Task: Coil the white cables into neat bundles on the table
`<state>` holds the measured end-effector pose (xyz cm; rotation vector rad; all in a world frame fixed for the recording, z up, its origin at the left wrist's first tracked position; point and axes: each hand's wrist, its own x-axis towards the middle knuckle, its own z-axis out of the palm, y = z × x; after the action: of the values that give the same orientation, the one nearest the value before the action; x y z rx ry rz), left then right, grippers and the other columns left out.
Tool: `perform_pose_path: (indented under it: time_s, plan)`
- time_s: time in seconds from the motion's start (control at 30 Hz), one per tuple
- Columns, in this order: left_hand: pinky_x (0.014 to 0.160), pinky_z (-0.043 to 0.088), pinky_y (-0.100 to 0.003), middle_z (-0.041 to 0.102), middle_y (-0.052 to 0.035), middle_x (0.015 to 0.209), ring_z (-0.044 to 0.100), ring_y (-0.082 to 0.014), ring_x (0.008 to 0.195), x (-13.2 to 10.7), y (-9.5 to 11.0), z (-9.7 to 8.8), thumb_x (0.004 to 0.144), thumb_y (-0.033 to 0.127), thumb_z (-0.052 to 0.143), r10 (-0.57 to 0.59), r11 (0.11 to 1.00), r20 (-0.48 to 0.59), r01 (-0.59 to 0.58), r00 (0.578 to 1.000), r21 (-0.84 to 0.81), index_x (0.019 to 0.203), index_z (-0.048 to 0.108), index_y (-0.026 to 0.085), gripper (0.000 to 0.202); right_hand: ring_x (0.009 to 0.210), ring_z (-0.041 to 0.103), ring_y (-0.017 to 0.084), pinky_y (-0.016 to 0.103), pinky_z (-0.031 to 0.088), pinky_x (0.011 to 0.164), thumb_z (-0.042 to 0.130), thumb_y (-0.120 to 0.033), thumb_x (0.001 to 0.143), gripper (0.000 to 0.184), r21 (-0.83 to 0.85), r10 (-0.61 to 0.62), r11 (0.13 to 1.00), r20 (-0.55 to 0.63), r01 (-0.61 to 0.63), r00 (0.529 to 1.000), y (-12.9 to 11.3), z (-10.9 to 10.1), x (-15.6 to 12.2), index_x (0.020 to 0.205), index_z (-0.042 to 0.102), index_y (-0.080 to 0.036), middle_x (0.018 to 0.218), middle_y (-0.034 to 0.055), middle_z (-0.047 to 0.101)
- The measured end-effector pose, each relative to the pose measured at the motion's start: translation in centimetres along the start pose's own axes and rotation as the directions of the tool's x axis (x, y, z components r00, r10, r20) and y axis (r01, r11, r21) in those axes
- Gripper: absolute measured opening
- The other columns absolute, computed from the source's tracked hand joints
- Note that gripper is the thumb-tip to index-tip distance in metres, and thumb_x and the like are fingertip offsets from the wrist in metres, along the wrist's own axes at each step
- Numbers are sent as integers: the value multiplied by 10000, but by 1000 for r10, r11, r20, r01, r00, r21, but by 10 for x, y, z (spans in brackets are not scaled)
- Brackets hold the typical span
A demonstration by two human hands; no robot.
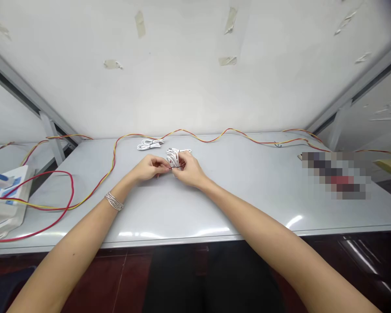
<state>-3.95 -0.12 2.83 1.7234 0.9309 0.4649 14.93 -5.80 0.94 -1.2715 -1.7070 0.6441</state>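
Both my hands meet over the middle of the grey table (247,195). My left hand (150,168) pinches one side of a small coiled white cable bundle (174,159) with a dark tie round it. My right hand (189,170) has its fingers closed on the other side of the same bundle. A silver bracelet (114,201) sits on my left wrist. A second coiled white cable (150,144) lies on the table just behind my left hand.
A twisted red-and-yellow wire (195,135) runs along the table's back edge and down the left side. A red wire loop (61,191) lies at the left. A white and blue box (3,195) stands at the far left. A white wall rises behind.
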Motion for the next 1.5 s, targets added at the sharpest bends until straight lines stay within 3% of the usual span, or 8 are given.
perform_pose_path:
  time_s: [0.23,0.5,0.77,1.03,1.23,1.5]
  plan:
    - [538,458,-250,627,-24,661,533,-116,583,1,-6,0,711,439,819,33,999,-45,-34,998,-10,878,723,122,372,725,519,151,327,477,714,607,-221,702,211,106,5,994,-63,1,998,7,6,-1,900,543,-187,897,22,522]
    - [533,484,-240,648,-32,759,580,-122,623,-1,-6,1,707,444,842,67,998,-21,-67,997,0,898,667,140,400,758,579,166,333,529,710,674,-282,725,247,163,8,987,-50,0,999,12,6,0,931,566,-198,931,38,571]
    - [503,478,-237,647,-40,836,579,-118,620,-3,0,5,706,477,839,68,998,-47,-67,997,5,1012,681,135,485,745,586,152,314,536,712,655,-229,773,145,140,-20,990,31,16,999,8,-1,1,906,614,-185,916,40,576]
    - [528,470,-255,657,-42,711,553,-126,598,-3,1,6,704,528,825,42,999,-66,-41,997,13,857,700,136,439,709,579,140,295,518,689,647,-207,802,88,123,-22,992,19,20,1000,8,-1,0,867,592,-184,868,19,569]
    - [522,474,-242,629,-28,664,563,-127,593,-2,1,6,683,569,833,11,1000,-97,-9,995,17,787,666,149,464,665,581,133,299,509,665,681,-301,835,157,105,-19,994,4,18,1000,11,2,1,872,576,-189,906,28,564]
    - [520,495,-260,658,-34,729,582,-135,597,-3,0,3,689,570,838,64,998,-68,-65,996,-14,964,664,142,538,681,541,140,319,479,710,700,-297,826,169,-1,-37,999,-28,37,999,9,-1,1,885,596,-178,866,17,547]
